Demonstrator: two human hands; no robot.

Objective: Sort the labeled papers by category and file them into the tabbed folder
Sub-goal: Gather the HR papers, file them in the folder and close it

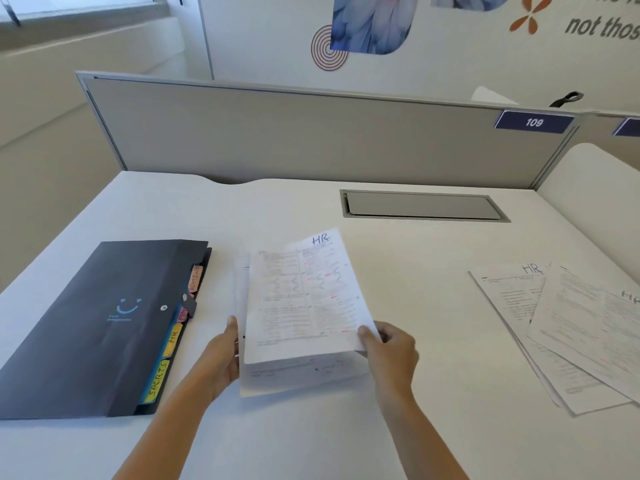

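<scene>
**HR sheet in hand, folder closed**

Both hands hold a sheaf of papers lifted above the worktop. The left hand grips the sheaf's near-left edge, thumb on top. The right hand pinches the lower right corner of the top sheet, marked "HR" and tilted off the rest. In my judgement the sheet is being peeled away so that its label can be read.

Well to the right of the right hand lies a loose pile of sheets, two showing "HR" – probably where this one belongs.

Just left of the left hand lies the dark tabbed folder, flat, with its coloured tabs facing the hand: ADMIN, HR and SPORTS are legible, one is partly hidden. Its flap appears fastened – an obstacle to filing.

Beyond the hands are a cable hatch and a grey partition.
</scene>
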